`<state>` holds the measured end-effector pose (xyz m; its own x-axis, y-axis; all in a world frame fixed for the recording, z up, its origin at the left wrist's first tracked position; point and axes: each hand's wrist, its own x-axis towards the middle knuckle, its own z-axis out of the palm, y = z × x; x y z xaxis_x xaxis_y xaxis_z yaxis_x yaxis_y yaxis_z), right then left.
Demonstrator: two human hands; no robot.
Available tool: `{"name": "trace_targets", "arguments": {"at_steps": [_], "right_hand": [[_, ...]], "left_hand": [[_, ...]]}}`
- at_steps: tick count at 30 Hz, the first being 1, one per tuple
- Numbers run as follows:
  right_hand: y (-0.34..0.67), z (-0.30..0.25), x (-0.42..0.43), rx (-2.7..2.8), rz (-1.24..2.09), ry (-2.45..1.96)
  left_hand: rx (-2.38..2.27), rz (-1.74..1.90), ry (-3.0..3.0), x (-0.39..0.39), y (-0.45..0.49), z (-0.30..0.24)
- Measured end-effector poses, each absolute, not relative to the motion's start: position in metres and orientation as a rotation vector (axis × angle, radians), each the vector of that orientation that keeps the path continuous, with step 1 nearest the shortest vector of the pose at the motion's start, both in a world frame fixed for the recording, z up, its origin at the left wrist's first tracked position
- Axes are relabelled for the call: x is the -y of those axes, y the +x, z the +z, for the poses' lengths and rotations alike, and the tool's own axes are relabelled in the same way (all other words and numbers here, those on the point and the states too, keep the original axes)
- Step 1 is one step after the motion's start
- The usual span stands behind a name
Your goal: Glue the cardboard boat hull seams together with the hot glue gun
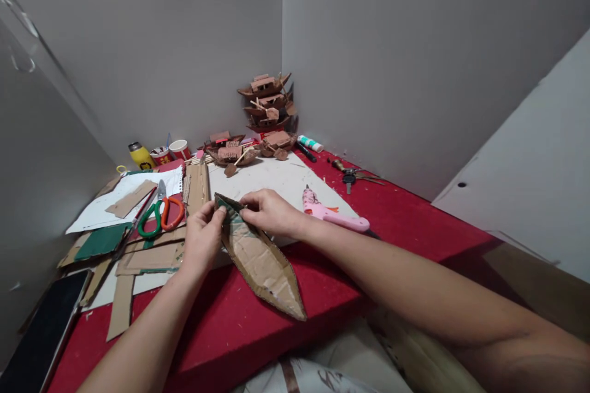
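Observation:
A leaf-shaped cardboard boat hull [262, 258] with raised sides is held over the front of the table, its near point hanging toward me. My left hand [206, 234] pinches its far end from the left, thumb on the inner face. From the right, my right hand [267, 212] grips the opposite side wall near the same tip, fingers closed. A patch of green print shows inside the hull between the two hands. The pink glue gun [334, 212] lies on the table to the right of my right hand.
Scissors [161, 215] lie on cardboard scraps [152, 255] at left, beside a dark flat panel [46, 331]. Finished model boats [267, 104] are stacked at the back corner. Paper cups [179, 148], a yellow bottle [141, 155], a glue tube [310, 143] and keys [349, 179] stand or lie around.

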<state>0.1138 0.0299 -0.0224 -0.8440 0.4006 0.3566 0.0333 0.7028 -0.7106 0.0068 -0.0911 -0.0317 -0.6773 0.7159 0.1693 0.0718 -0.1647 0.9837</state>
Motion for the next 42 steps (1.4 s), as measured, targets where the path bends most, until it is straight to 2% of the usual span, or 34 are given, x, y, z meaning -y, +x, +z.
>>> {"name": "trace_targets", "arguments": {"at_steps": [13,20,30,35,42], "right_hand": [[0.114,-0.028,-0.022,2.319,0.896,-0.252],[0.112,-0.034,-0.022,2.306,0.961,-0.214],[0.110,-0.033,-0.021,2.409,0.871,-0.221],[0.106,-0.031,-0.020,2.471,0.775,-0.291],[0.100,-0.022,-0.040,2.428,0.825,-0.518]], "left_hand": [[-1.933,1.782,1.123,0.094,0.009,-0.036],[-1.911,1.809,1.106,0.091,0.014,-0.035],[-1.890,1.824,1.042,0.091,0.009,-0.044],[-1.848,1.830,0.975,0.088,0.003,-0.045],[-1.781,1.885,0.830,0.089,0.007,-0.022]]}}
